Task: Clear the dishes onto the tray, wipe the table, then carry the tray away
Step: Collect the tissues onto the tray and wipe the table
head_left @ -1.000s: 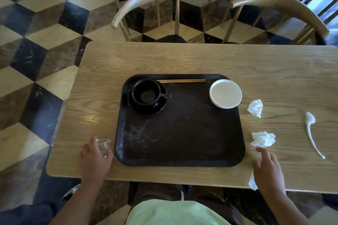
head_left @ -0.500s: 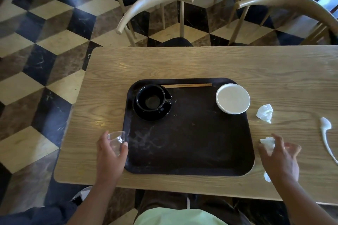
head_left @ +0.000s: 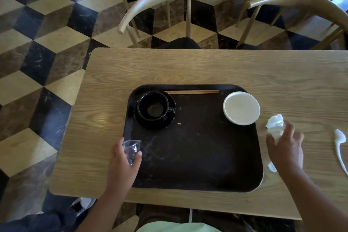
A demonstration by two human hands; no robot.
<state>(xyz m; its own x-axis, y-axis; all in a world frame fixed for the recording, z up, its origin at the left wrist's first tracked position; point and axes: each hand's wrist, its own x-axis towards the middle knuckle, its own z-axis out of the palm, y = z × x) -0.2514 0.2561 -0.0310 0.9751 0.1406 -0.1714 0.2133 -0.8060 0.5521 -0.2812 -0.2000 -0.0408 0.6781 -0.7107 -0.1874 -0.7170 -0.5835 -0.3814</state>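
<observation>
A dark tray (head_left: 197, 158) lies on the wooden table (head_left: 188, 68). On it stand a black cup (head_left: 153, 106) on a black saucer (head_left: 156, 125), a pair of chopsticks (head_left: 190, 91) along the far rim, and a white dish (head_left: 241, 108) at the far right. My left hand (head_left: 122, 164) grips a small clear glass (head_left: 130, 149) over the tray's left edge. My right hand (head_left: 286, 149), just right of the tray, holds crumpled white napkin (head_left: 275, 126); another white scrap (head_left: 272, 167) shows under the palm. A white spoon (head_left: 339, 147) lies on the table further right.
Two pale wooden chairs (head_left: 160, 0) (head_left: 301, 0) stand against the table's far side. The floor (head_left: 37, 43) has a cube-patterned tile. My lap and a light green garment (head_left: 175, 228) sit at the near edge.
My left hand lifted the glass from the table and brought it to the tray's left edge. My right hand closed on the near napkin and moved forward to the farther one.
</observation>
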